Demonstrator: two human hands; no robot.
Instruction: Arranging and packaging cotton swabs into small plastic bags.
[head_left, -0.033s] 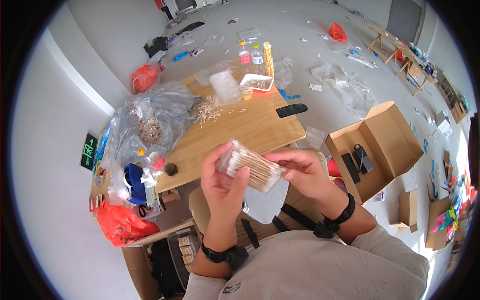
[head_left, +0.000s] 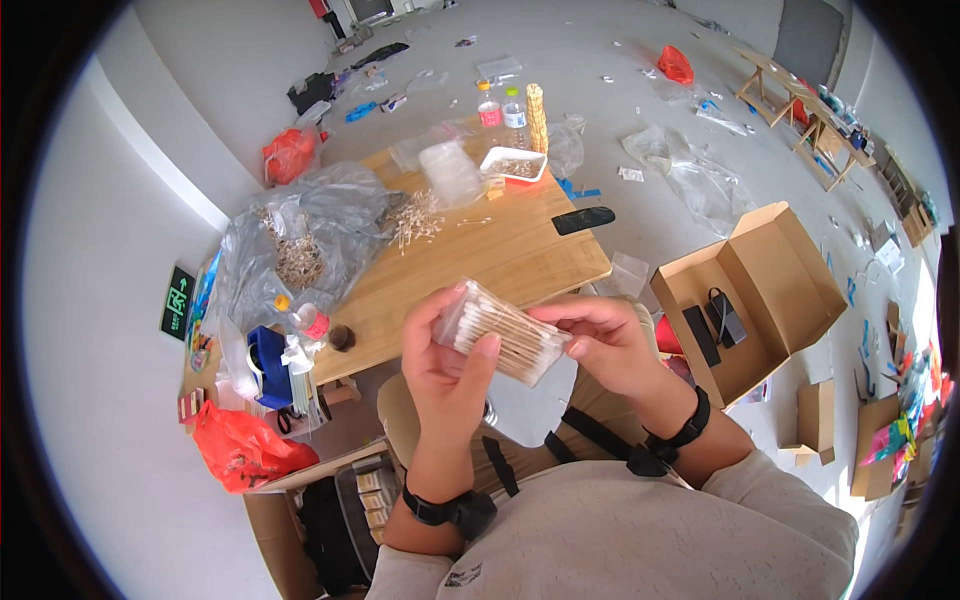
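Note:
Above my lap, in front of the table's near edge, I hold a clear plastic bag of cotton swabs (head_left: 510,338). The swabs lie side by side, with white tips and brown sticks. My left hand (head_left: 452,345) grips the bag's left end, its thumb across the front. My right hand (head_left: 598,335) pinches the right end between thumb and fingers. Loose cotton swabs (head_left: 415,220) are scattered on the wooden table (head_left: 465,258). More swabs (head_left: 298,262) lie in a big grey plastic bag (head_left: 345,205) at the left.
A white tray (head_left: 513,165) with swabs stands near two bottles (head_left: 514,115) at the table's far end. A blue tape dispenser (head_left: 268,365) sits at the left edge. An open cardboard box (head_left: 765,350) holding black items is at the right. A red bag (head_left: 245,450) hangs at lower left.

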